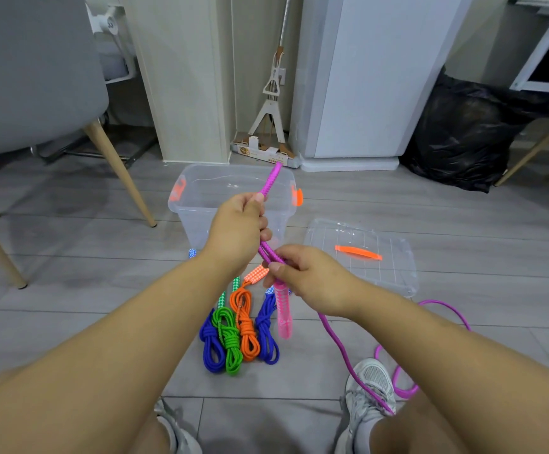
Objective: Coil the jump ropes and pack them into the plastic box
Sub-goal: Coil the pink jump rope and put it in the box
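My left hand [237, 227] grips a purple jump rope handle [271, 180] that sticks up over the clear plastic box [201, 204]. My right hand [302, 273] pinches the purple handles just below it, and a pink handle [283, 309] hangs from this hand. The purple rope [342, 348] trails loose down to the right, past my right shoe. On the floor in front of the box lie several coiled ropes: a blue one [212, 348], a green one [229, 339], an orange one [247, 326] and another blue one [266, 332].
The box's clear lid [381, 267] with an orange handle lies on the floor to the right. A grey chair [37, 93] stands at left, a black bag [460, 136] at right, a mop [273, 93] behind the box. My shoes [370, 385] are below.
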Demonstrator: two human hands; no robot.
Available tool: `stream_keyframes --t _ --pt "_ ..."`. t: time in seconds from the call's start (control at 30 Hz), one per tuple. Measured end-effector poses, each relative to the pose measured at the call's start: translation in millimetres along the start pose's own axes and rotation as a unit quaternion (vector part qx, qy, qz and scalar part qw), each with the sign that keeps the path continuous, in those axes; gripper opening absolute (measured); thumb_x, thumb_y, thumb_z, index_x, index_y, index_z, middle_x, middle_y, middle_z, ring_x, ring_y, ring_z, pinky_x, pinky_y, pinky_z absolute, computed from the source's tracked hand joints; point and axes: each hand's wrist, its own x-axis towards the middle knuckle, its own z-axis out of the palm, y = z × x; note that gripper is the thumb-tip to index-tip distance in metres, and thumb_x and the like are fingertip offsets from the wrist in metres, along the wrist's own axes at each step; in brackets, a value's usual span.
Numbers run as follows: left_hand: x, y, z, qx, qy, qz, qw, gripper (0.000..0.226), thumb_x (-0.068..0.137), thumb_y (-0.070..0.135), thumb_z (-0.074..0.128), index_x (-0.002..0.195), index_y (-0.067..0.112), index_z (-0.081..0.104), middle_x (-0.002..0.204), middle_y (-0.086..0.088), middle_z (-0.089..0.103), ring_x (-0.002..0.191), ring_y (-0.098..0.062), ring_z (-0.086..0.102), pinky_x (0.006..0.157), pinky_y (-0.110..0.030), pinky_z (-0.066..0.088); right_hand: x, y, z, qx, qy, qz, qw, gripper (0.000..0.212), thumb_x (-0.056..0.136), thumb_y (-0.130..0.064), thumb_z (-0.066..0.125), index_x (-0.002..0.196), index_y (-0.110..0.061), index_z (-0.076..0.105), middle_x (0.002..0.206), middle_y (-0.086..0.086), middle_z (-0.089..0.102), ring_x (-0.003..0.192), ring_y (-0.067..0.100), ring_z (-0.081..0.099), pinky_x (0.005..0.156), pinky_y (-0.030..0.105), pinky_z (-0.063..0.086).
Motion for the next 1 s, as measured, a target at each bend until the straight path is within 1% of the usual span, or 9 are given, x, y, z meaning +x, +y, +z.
stream_keyframes --t 0.17,0.27,0.37,0.47,0.53,0.63,0.77,0.87,1.0 --pt "9.7 4.2 -11.2 -0.069 0.006 -0.027 0.997 0.021 0.101 0.012 0.036 0.082 0.012 0.045 0.068 0.0 0.034 0.047 -0.005 0.029 0.04 -0.015 0.03 -10.7 14.8 -13.8 -0.031 0.032 0.003 0.999 0.018 0.097 -0.025 0.047 0.107 -0.021 0.061 0.055 -0.016 0.054 0.046 -0.002 0.046 0.047 0.008 0.034" --pt "11.1 9.0 -22.1 -0.101 0.005 -0.033 0.994 0.023 0.102 0.012 0.034 0.081 0.016 0.043 0.066 0.0 0.034 0.047 -0.006 0.028 0.043 -0.017 0.031 -19.3 32.9 -26.5 -0.08 0.026 0.038 0.996 0.018 0.096 -0.033 0.047 0.093 -0.026 0.063 0.07 -0.009 0.058 0.055 0.002 0.05 0.053 0.012 0.04" --pt "10.6 7.7 -31.4 -0.073 0.003 -0.031 0.997 0.024 0.103 0.019 0.033 0.082 0.018 0.044 0.064 0.002 0.033 0.047 -0.007 0.029 0.047 -0.021 0.043 -27.1 57.8 -39.9 -0.148 -0.001 0.082 0.986 0.03 0.094 -0.043 0.044 0.087 -0.023 0.065 0.085 -0.005 0.067 0.076 0.019 0.058 0.075 0.03 0.048" --pt "12.8 5.1 -39.5 -0.038 0.026 -0.043 0.998 0.025 0.103 0.026 0.032 0.084 0.016 0.044 0.063 0.002 0.031 0.049 -0.009 0.029 0.052 -0.026 0.055 -36.9 74.8 -54.1 -0.183 -0.023 0.121 0.975 0.028 0.097 -0.04 0.04 0.095 -0.023 0.062 0.077 -0.009 0.066 0.07 0.006 0.055 0.073 0.025 0.046" --pt "15.2 6.5 -45.8 -0.041 0.052 -0.045 0.997 0.023 0.103 0.026 0.032 0.086 0.015 0.043 0.062 0.002 0.029 0.045 -0.008 0.028 0.046 -0.025 0.052 -42.0 83.7 -62.9 -0.199 -0.033 0.149 0.968 0.024 0.099 -0.036 0.036 0.105 -0.024 0.055 0.073 -0.009 0.064 0.066 0.001 0.051 0.069 0.021 0.041" --pt "17.4 8.5 -53.2 -0.078 0.087 -0.051 0.992 0.02 0.103 0.025 0.033 0.091 0.013 0.046 0.06 0.002 0.03 0.039 -0.007 0.026 0.043 -0.022 0.035 -45.6 90.5 -69.3 -0.225 -0.023 0.165 0.96 0.014 0.1 -0.032 0.032 0.101 -0.023 0.044 0.077 -0.005 0.062 0.066 0.01 0.051 0.067 0.025 0.041" --pt "13.2 5.9 -50.1 -0.077 0.046 -0.048 0.995 0.022 0.101 0.029 0.039 0.092 0.011 0.048 0.062 0.002 0.031 0.044 -0.006 0.025 0.047 -0.021 0.025 -40.5 67.4 -62.1 -0.278 0.034 0.087 0.956 0.011 0.099 -0.027 0.039 0.092 -0.021 0.046 0.074 -0.01 0.05 0.07 0.014 0.047 0.06 0.02 0.035" --pt "7.6 3.6 -39.8 -0.055 -0.009 -0.046 0.997 0.018 0.1 0.024 0.042 0.088 0.012 0.048 0.066 0.001 0.033 0.052 -0.008 0.025 0.048 -0.02 0.027 -32.4 39.7 -54.9 -0.238 0.083 0.03 0.967 0.011 0.096 -0.028 0.046 0.09 -0.022 0.053 0.077 -0.006 0.059 0.074 0.015 0.053 0.066 0.026 0.043" --pt "4.3 -3.0 -30.6 0.01 -0.059 -0.042 0.997 0.015 0.099 0.013 0.043 0.095 0.006 0.055 0.075 -0.003 0.044 0.058 -0.009 0.035 0.047 -0.018 0.034 -24.6 7.2 -48.9 -0.128 0.107 -0.025 0.986 0.013 0.095 -0.023 0.048 0.086 -0.019 0.057 0.072 -0.008 0.061 0.06 -0.005 0.05 0.058 0.009 0.037"
